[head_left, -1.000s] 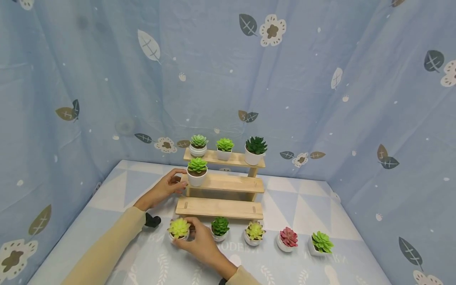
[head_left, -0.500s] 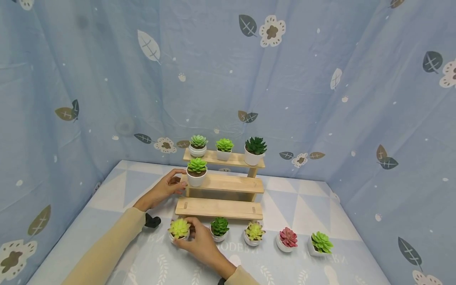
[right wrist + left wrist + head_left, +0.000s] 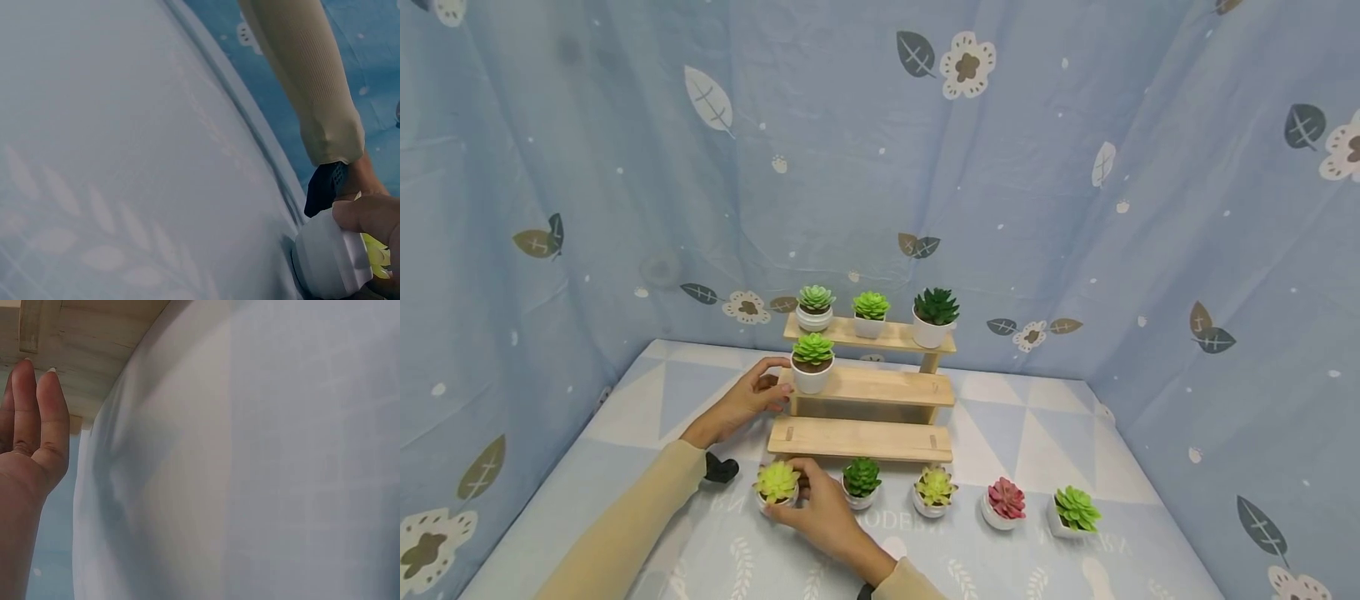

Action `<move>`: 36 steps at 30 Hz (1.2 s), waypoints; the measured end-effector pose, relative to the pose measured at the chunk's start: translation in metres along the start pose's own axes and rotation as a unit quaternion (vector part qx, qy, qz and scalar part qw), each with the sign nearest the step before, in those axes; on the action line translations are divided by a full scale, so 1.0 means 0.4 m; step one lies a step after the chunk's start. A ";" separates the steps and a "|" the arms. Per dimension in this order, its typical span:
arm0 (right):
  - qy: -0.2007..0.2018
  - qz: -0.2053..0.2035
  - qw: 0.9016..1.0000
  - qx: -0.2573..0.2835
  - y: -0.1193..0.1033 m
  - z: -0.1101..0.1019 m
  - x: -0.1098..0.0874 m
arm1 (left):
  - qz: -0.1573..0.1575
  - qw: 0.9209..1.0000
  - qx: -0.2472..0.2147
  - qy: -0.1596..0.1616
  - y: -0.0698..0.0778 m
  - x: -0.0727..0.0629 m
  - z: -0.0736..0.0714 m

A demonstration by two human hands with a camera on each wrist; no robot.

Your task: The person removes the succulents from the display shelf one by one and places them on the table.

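Pinched in right hand (image 3: 822,510), just in front of left end of wooden stand (image 3: 865,437): yellow succulent (image 3: 777,481) in white pot (image 3: 328,256). At left end of stand's middle shelf (image 3: 887,386), beside green succulent (image 3: 812,362): left hand (image 3: 747,400), cannot tell whether gripping. On tabletop (image 3: 1000,425), from stand's front rightward: four potted succulents (image 3: 861,478), including red one (image 3: 1006,498). On stand's top shelf (image 3: 901,335): three more succulents (image 3: 870,306).

Nine potted plants (image 3: 861,479) are showing: three are occupying the top shelf (image 3: 842,331), one the middle shelf (image 3: 880,386), five are forming a row in front. One wooden stand (image 3: 860,438) is providing three shelves. One left hand (image 3: 747,397) and one right hand (image 3: 822,510) are showing.
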State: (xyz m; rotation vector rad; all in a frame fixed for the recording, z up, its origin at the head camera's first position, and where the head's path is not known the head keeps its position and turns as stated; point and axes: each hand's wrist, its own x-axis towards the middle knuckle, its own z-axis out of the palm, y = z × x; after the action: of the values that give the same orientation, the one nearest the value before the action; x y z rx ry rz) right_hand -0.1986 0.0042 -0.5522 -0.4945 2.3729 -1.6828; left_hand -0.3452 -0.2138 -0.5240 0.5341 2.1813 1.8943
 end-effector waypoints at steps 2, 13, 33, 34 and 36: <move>-0.001 0.002 1.000 -0.002 -0.001 -0.002 0.000 | -0.002 1.000 -0.001 0.001 0.001 0.001 0.001; -0.010 0.005 1.000 -0.020 -0.017 -0.011 0.002 | -0.006 1.000 -0.004 0.000 0.007 -0.001 0.003; -0.010 -0.014 0.997 -0.075 -0.057 -0.029 0.002 | -0.010 1.000 0.001 0.001 0.007 -0.003 0.007; -0.013 -0.018 0.997 -0.079 -0.063 -0.031 0.001 | -0.010 1.000 0.001 0.002 0.005 -0.003 0.007; -0.017 -0.026 0.996 -0.085 -0.074 -0.036 -0.001 | -0.009 1.000 0.000 0.002 0.003 -0.003 0.006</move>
State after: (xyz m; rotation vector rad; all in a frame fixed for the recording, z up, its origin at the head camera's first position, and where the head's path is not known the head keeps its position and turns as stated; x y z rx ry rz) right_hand -0.1983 0.0080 -0.5195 -0.6106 2.5126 -1.4864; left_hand -0.3430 -0.2120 -0.5234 0.5096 2.1816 1.8867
